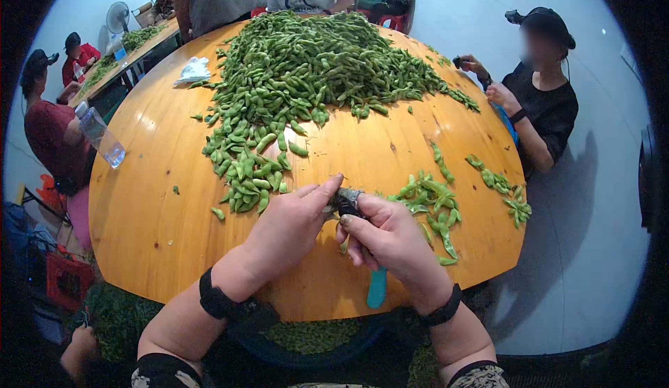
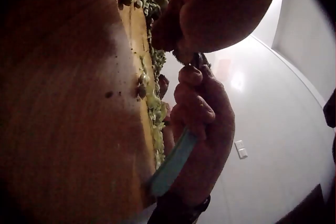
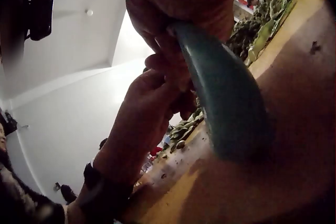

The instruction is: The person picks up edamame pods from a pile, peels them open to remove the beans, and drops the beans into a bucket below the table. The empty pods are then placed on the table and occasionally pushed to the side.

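My right hand curls round a tool with a teal handle; the handle juts out below the fingers, and the rest of the tool is hidden. In the right wrist view the handle looks broad and slightly curved. My left hand meets the right one above the near part of the table. Where they meet is a small dark grey and black wrap-like piece, with the right thumb and forefinger at it. I cannot tell whether the left fingers grip this piece. Shelled-looking pods lie just beyond the right hand.
A big heap of green bean pods covers the far side of the wooden table, trailing toward me. A plastic bottle is at the left and a white cloth beyond. A basin of beans sits below. Several people surround the tables.
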Demonstrator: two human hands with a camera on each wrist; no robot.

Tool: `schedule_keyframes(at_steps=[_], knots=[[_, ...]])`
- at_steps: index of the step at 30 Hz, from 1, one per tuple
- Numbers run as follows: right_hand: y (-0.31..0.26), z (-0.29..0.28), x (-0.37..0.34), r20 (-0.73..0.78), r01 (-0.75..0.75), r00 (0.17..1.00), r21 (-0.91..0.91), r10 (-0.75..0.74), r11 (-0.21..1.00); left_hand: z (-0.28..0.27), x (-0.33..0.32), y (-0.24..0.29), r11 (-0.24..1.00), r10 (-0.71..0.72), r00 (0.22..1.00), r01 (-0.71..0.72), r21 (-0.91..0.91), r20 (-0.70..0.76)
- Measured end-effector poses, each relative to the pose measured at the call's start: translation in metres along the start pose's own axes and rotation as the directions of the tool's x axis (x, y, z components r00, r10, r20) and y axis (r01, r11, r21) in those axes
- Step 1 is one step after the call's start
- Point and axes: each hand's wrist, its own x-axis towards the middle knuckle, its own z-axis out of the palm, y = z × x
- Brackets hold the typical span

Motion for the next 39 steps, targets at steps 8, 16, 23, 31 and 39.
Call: schedule_keyframes(at_steps=[8,16,23,31,39], knots=[[0.013,-0.006,0.005,-0.025,-0.041,0.999,0.147,0.045,0.988,0.005,-0.001,0.0,1.0,0.027,0.999,-0.027,-0.016,-0.02],[0.023,-0.01,0.007,0.019,-0.089,0.996,0.385,0.089,0.919,0.01,0.001,-0.004,0.984,0.0,0.999,-0.006,-0.179,-0.035],[0.023,-0.01,0.01,0.021,-0.111,0.993,0.44,0.113,0.891,0.008,0.003,-0.001,0.771,-0.264,0.952,0.305,-0.56,0.156],[0.027,-0.003,0.017,-0.001,-0.099,0.994,0.447,0.111,0.889,0.004,0.005,0.001,0.544,-0.444,0.876,0.43,-0.721,0.188],[0.015,0.005,0.015,-0.109,0.058,0.993,0.239,-0.033,0.969,0.001,0.01,-0.005,0.337,-0.421,0.862,0.439,-0.833,0.284]])
